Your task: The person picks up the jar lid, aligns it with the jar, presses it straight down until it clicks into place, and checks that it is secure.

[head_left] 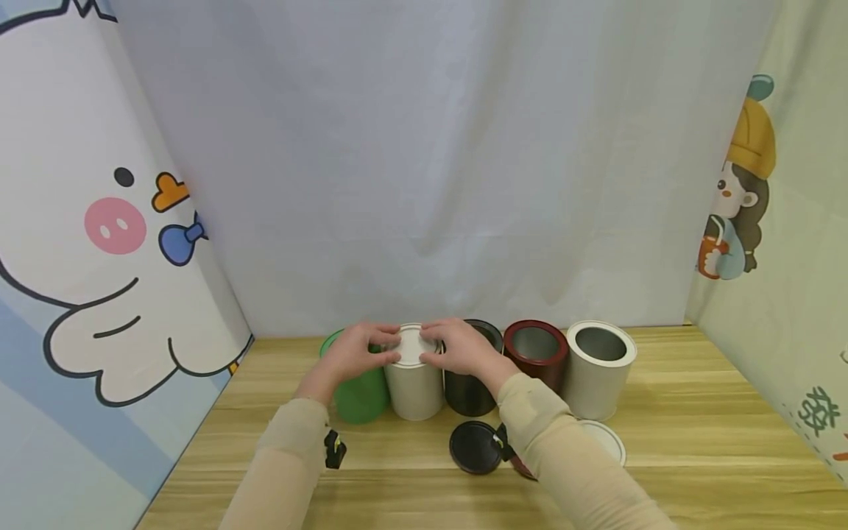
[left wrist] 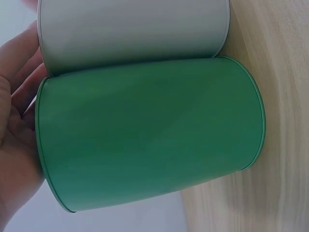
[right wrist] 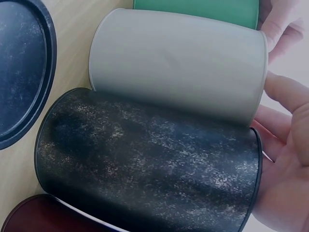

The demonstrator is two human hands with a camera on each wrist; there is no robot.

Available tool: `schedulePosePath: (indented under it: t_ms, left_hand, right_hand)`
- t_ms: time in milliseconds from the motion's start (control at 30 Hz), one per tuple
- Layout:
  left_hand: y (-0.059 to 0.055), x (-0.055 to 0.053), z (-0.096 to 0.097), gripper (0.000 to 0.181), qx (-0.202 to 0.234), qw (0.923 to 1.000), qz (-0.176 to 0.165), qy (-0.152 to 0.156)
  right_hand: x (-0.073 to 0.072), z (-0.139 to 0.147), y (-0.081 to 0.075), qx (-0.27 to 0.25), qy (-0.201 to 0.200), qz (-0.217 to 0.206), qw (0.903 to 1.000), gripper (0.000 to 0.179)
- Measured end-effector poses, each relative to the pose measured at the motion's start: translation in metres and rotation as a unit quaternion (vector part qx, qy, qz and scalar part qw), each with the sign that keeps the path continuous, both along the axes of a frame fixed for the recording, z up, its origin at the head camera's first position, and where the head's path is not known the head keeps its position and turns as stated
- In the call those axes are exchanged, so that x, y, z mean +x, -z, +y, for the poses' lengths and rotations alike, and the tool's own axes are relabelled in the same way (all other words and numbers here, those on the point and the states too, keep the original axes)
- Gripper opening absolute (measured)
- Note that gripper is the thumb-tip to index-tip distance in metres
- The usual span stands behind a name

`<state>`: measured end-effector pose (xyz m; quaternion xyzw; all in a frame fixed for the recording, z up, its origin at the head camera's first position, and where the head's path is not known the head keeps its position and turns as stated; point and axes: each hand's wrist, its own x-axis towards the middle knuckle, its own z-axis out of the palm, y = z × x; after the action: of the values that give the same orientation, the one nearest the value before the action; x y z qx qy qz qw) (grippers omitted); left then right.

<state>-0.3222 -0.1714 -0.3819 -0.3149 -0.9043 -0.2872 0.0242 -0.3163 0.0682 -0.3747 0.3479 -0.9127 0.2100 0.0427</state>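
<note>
A white can (head_left: 416, 396) stands second from the left, topped by a white lid (head_left: 411, 346). My left hand (head_left: 352, 353) rests its thumb and fingertips on the lid's left edge, over the green can (head_left: 361, 401). From the other side my right hand (head_left: 465, 349) touches the lid's right edge, above the black can (head_left: 469, 390). In the left wrist view the green can (left wrist: 149, 130) covers part of the left fingers. The mottled black can (right wrist: 145, 159) and the white can (right wrist: 174, 67) partly hide the right fingers in the right wrist view.
To the right stand an uncovered dark red can (head_left: 551, 374) and another uncovered white can (head_left: 592, 386). In front lie a black lid (head_left: 475, 447), a dark red lid (head_left: 523, 470) mostly under the right sleeve, and a white lid (head_left: 606, 439). A pale curtain (head_left: 424, 162) hangs behind.
</note>
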Motion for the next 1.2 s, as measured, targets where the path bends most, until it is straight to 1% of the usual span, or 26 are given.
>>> schedulePosePath:
  t_ms: [133, 367, 600, 800, 933, 1200]
  left_hand:
    - [-0.0012, 0.001, 0.0013, 0.038, -0.003, 1.0, -0.003, -0.003]
    - [-0.0033, 0.002, 0.0031, 0.037, -0.005, 0.9998, -0.018, -0.005]
    - [-0.0035, 0.0014, 0.0049, 0.037, -0.02, 0.9995, -0.025, -0.008]
    - [-0.003, 0.0013, 0.0054, 0.036, -0.029, 0.9993, -0.024, -0.004]
    - [-0.005, 0.0014, 0.0054, 0.035, -0.041, 0.999, -0.019, -0.005]
    - [-0.0099, 0.0012, 0.0041, 0.033, -0.051, 0.9987, -0.004, 0.006]
  right_hand:
    - [0.0007, -0.0005, -0.0006, 0.0, 0.004, -0.005, 1.0, 0.044]
    - [0.0005, -0.0009, 0.0001, 0.002, 0.011, -0.014, 0.9998, 0.043]
    - [0.0014, -0.0007, -0.0005, 0.005, 0.022, -0.027, 0.9994, 0.044]
    - [0.0017, -0.0013, -0.0012, 0.035, 0.032, -0.02, 0.9987, 0.045]
    - [0.0007, -0.0029, -0.0015, 0.053, 0.036, -0.013, 0.9979, 0.045]
    - [-0.001, -0.0035, -0.0026, 0.053, 0.029, -0.001, 0.9982, 0.045]
